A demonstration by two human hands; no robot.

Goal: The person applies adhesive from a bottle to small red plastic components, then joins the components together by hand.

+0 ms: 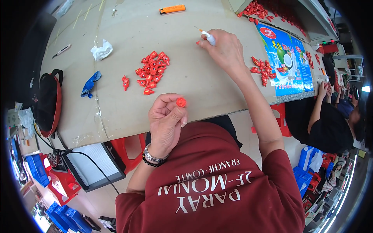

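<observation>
Near the table's front edge, my left hand (166,119) is closed in a pinch on a small round red plastic piece (181,102). My right hand (225,48) is farther forward and to the right, above the table, with its fingers wrapped round a small white bottle (210,38) that has a thin orange-based needle tip. A bit of red shows at the right fingertips; what it is I cannot make out. Between the hands and to the left lies a pile of small red plastic pieces (151,71). One single red piece (125,83) lies apart from it.
Another cluster of red pieces (262,70) lies beside a blue printed sheet (287,58) on the right. An orange cutter (172,9) is at the back. Crumpled tissue (101,50), a blue wrapper (91,84) and a black pouch (48,103) lie left. A co-worker (324,112) sits at right.
</observation>
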